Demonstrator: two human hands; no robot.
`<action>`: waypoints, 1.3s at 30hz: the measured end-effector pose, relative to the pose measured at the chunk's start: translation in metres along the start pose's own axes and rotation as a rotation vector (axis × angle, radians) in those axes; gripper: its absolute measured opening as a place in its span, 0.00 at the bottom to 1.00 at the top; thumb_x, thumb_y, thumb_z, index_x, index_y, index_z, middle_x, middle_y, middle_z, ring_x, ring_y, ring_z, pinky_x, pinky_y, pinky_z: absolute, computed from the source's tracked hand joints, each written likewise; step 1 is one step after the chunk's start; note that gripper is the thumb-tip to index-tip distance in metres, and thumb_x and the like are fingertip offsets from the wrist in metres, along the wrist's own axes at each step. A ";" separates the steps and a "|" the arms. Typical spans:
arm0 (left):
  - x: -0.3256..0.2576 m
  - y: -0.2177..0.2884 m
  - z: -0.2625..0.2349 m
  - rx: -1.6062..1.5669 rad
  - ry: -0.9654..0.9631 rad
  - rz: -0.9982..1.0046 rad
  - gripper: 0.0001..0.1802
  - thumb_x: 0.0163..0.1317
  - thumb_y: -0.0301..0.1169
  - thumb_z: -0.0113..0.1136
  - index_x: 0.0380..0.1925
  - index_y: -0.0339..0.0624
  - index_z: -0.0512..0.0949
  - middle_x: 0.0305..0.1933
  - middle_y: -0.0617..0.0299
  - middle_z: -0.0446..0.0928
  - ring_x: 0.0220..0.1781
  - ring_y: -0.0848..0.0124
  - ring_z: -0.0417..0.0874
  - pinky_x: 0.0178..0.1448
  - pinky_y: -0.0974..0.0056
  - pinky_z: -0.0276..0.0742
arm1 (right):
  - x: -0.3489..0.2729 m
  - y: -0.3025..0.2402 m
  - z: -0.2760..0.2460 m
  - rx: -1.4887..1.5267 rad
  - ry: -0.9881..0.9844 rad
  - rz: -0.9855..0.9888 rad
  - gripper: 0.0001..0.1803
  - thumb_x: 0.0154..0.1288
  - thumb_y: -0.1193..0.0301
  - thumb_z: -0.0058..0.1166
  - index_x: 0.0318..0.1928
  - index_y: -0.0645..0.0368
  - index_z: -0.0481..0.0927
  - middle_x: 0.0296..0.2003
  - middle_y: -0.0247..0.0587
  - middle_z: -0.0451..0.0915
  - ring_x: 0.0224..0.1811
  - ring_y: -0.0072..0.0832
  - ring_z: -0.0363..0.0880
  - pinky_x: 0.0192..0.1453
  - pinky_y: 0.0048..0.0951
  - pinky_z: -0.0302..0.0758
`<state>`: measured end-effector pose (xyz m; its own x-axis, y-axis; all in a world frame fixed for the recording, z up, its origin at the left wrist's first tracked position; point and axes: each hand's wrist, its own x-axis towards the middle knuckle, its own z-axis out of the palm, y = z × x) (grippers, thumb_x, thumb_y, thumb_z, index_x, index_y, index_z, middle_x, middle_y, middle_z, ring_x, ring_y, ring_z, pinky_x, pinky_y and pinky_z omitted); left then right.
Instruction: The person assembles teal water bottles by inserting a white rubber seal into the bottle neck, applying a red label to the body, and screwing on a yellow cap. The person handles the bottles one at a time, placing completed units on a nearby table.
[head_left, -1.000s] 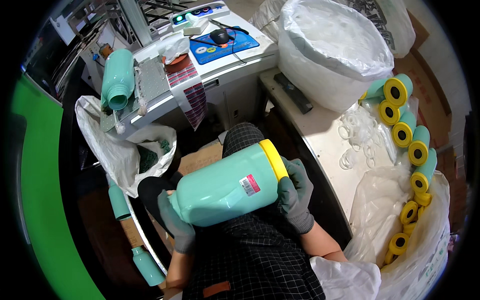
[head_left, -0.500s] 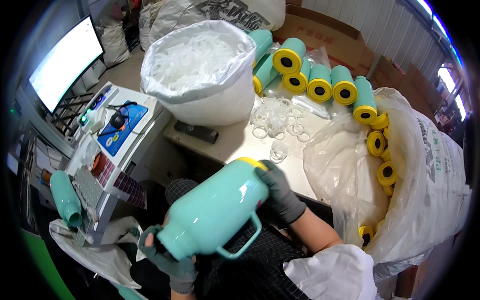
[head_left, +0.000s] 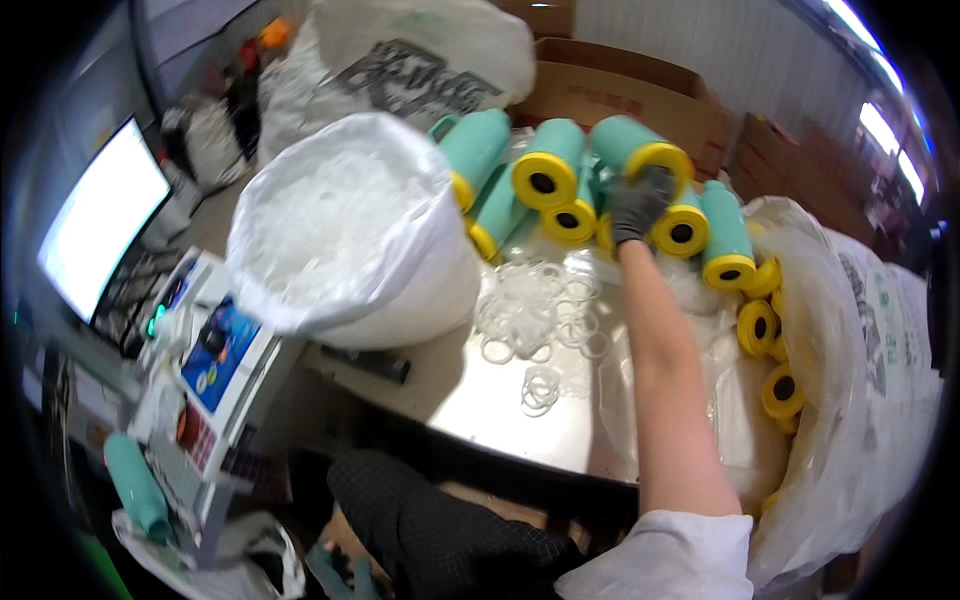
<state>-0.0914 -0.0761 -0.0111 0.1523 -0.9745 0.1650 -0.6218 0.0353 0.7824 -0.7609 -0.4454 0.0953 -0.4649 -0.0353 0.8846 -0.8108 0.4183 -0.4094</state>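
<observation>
- Bottle (head_left: 622, 140) has moved out to the surface's (head_left: 465, 405) far edge, among other bottles (head_left: 552, 145).
- Right hand (head_left: 643, 203) touches its yellow end (head_left: 677, 160); cannot tell whether grip is clamped.
- Left hand (head_left: 342, 574) near leg (head_left: 405, 520), grip apart.

R glove (head_left: 640, 208) dk grey, plain, covers hand to wrist; detail blurred. R forearm (head_left: 668, 370) bare betw. glove & sleeve (head_left: 665, 560). Sleeve white, short, loose, w/ soft folds. L glove (head_left: 342, 572) grey-grn, partly cut off at lower edge. Lap cloth (head_left: 440, 525) v. dk, w/ thin pale grid check; trousers or apron, can't tell.
</observation>
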 end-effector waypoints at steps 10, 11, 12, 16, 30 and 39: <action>0.046 0.007 0.032 -0.081 -0.224 0.004 0.28 0.70 0.29 0.67 0.66 0.40 0.68 0.61 0.54 0.73 0.61 0.62 0.75 0.65 0.60 0.74 | -0.047 0.011 -0.089 0.105 -0.476 -0.258 0.48 0.54 0.46 0.72 0.72 0.50 0.68 0.66 0.55 0.70 0.68 0.55 0.69 0.73 0.57 0.62; 0.055 0.033 0.030 -0.093 -0.258 -0.038 0.28 0.69 0.29 0.67 0.67 0.40 0.68 0.61 0.54 0.73 0.62 0.62 0.75 0.66 0.60 0.73 | -0.038 0.027 -0.109 -0.032 -0.467 -0.302 0.51 0.54 0.44 0.70 0.75 0.45 0.64 0.71 0.52 0.66 0.73 0.54 0.63 0.74 0.65 0.57; 0.060 0.048 0.029 -0.105 -0.283 -0.079 0.29 0.69 0.29 0.67 0.67 0.40 0.68 0.61 0.53 0.73 0.62 0.62 0.74 0.67 0.60 0.72 | -0.025 0.051 -0.128 -0.163 -0.455 -0.347 0.53 0.55 0.42 0.68 0.79 0.40 0.61 0.75 0.49 0.62 0.78 0.53 0.58 0.76 0.73 0.52; 0.083 0.022 0.032 -0.134 -0.367 0.064 0.27 0.69 0.31 0.68 0.64 0.36 0.70 0.60 0.52 0.74 0.62 0.60 0.74 0.69 0.58 0.70 | 0.058 0.165 -0.224 -1.063 -0.511 -0.231 0.38 0.76 0.55 0.45 0.83 0.35 0.52 0.85 0.38 0.44 0.86 0.53 0.39 0.73 0.90 0.34; 0.143 -0.037 0.068 -0.322 -0.550 0.213 0.14 0.62 0.25 0.66 0.47 0.34 0.78 0.53 0.50 0.78 0.54 0.59 0.81 0.60 0.57 0.77 | 0.024 0.200 -0.541 0.543 -0.511 0.631 0.26 0.66 0.71 0.60 0.63 0.69 0.78 0.55 0.46 0.84 0.54 0.29 0.82 0.60 0.31 0.78; 0.119 -0.015 0.058 -0.038 -0.476 0.529 0.15 0.56 0.26 0.66 0.41 0.34 0.75 0.52 0.49 0.74 0.55 0.55 0.77 0.61 0.54 0.74 | 0.045 0.185 -0.431 0.581 -0.094 0.467 0.22 0.64 0.70 0.62 0.56 0.70 0.81 0.48 0.43 0.86 0.49 0.29 0.81 0.56 0.29 0.76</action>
<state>-0.1087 -0.2054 -0.0385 -0.5197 -0.8153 0.2552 -0.4913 0.5296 0.6914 -0.7791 0.0213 0.1556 -0.8142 -0.0601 0.5775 -0.5664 -0.1363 -0.8128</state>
